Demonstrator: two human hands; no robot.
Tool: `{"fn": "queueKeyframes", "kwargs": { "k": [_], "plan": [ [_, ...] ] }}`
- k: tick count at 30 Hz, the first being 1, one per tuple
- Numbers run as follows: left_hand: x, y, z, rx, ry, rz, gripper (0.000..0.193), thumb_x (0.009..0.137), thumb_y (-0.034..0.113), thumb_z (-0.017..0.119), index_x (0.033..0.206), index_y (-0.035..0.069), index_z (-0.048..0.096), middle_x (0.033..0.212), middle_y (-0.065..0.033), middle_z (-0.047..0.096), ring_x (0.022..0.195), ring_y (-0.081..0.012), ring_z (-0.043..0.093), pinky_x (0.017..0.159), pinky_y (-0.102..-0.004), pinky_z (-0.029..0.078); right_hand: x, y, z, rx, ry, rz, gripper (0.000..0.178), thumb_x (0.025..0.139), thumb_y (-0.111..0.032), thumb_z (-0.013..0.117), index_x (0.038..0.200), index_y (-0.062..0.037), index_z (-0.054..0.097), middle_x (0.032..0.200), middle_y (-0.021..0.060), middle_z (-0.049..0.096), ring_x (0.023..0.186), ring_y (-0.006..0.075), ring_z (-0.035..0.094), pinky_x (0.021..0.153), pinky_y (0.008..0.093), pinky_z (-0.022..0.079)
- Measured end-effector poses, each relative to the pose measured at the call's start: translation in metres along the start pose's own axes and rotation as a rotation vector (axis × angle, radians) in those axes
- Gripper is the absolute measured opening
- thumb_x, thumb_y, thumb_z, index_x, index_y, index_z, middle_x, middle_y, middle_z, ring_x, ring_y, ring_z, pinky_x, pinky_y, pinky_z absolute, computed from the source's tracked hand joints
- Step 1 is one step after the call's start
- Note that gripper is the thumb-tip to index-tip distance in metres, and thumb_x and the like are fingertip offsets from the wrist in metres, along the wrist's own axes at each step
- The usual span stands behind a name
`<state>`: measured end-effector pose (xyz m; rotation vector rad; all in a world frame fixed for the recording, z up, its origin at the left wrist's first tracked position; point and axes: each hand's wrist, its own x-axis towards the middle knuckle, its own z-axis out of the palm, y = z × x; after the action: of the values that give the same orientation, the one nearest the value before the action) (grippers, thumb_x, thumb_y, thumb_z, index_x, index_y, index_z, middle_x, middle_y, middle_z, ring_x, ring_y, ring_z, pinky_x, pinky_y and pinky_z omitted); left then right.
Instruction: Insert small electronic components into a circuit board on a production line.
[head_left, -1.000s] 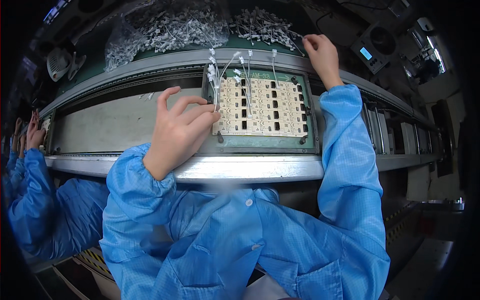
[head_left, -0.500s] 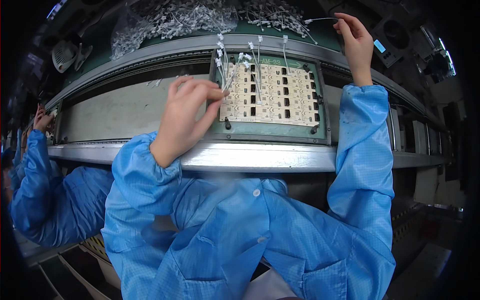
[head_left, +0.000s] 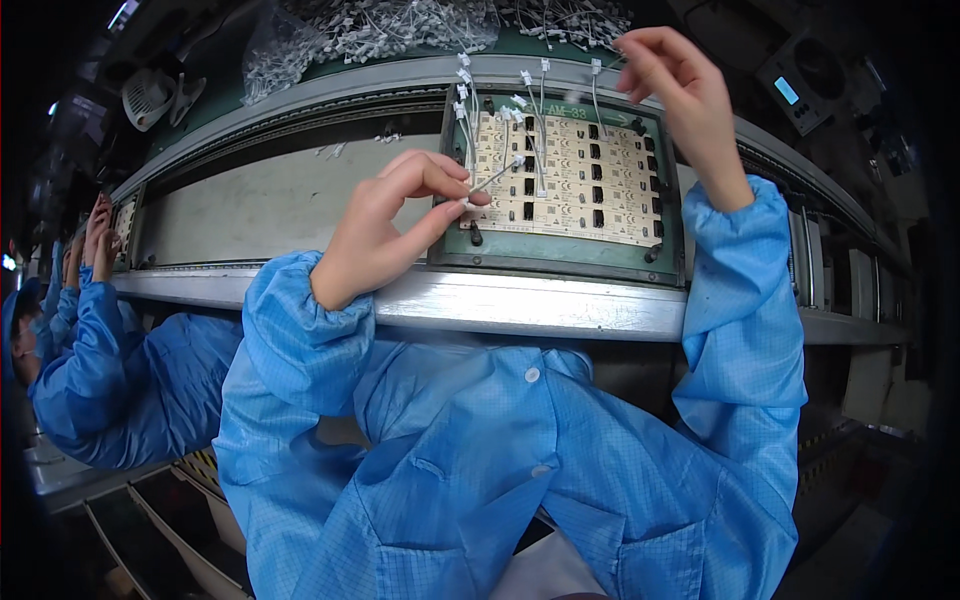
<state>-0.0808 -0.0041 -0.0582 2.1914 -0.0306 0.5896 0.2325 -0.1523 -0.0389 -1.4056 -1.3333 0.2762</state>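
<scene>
Big green tray (head_left: 560,252) right of centre, and on it lies the pale circuit-board panel (head_left: 565,165), cables straggling over its upper left. Here, I'd judge, the trick is steadiness: hold the plug end itself, keep it square to the board, spare the thin wire any tug, and steer clear of those loose leads! Right grip (head_left: 685,85), upper right of frame: fingers curled close, but blur means I can't tell whether they hold anything. Left grip (head_left: 390,215), near centre: thumb and finger pinched on one short white cable (head_left: 495,178), slanting up-right over the panel's left side.
</scene>
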Motion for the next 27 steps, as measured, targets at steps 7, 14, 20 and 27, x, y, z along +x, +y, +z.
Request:
{"fn": "queueKeyframes", "kwargs": {
  "k": [7, 14, 20, 27],
  "plan": [
    [-0.005, -0.002, -0.002, -0.083, 0.011, -0.04, 0.011, 0.091, -0.006, 0.062, 0.103, -0.003, 0.063, 0.117, -0.0152, 0.06, 0.107, -0.0256, 0.069, 0.092, -0.0352, 0.056, -0.028, -0.042, 0.076, -0.217, -0.415, -0.194, 0.022, 0.093, -0.006, 0.062, 0.115, -0.0026, 0.067, 0.105, 0.0108, 0.071, 0.099, 0.0284, 0.071, 0.089, 0.0369, 0.055],
    [-0.009, -0.005, 0.0, -0.251, 0.062, -0.03, 0.009, 0.096, -0.001, 0.059, 0.104, -0.004, 0.061, 0.118, -0.0167, 0.059, 0.111, -0.0259, 0.067, 0.095, -0.0366, 0.055, -0.029, -0.033, 0.075, -0.222, -0.481, -0.265, 0.023, 0.09, 0.0, 0.063, 0.112, -0.0017, 0.066, 0.109, 0.0099, 0.069, 0.099, 0.0263, 0.069, 0.095, 0.0382, 0.053],
    [-0.008, -0.013, -0.017, -0.785, -0.13, -0.159, 0.013, 0.1, 0.01, 0.057, 0.111, 0.002, 0.055, 0.117, -0.0162, 0.064, 0.108, -0.0255, 0.068, 0.105, -0.0404, 0.044, -0.025, -0.048, 0.065, 0.22, -0.474, -0.016, 0.016, 0.094, -0.001, 0.064, 0.11, -0.0001, 0.067, 0.107, 0.0081, 0.071, 0.097, 0.0158, 0.069, 0.089, 0.0304, 0.054],
    [-0.005, -0.005, -0.019, -0.989, -0.08, -0.257, 0.021, 0.097, 0.023, 0.064, 0.102, 0.008, 0.05, 0.091, -0.012, 0.074, 0.117, -0.0251, 0.053, 0.103, -0.0401, 0.04, -0.024, -0.06, 0.056, 0.553, -0.491, 0.222, 0.025, 0.093, -0.012, 0.067, 0.115, 0.0007, 0.064, 0.105, 0.0134, 0.073, 0.101, 0.017, 0.069, 0.086, 0.0277, 0.055]
  ]
}}
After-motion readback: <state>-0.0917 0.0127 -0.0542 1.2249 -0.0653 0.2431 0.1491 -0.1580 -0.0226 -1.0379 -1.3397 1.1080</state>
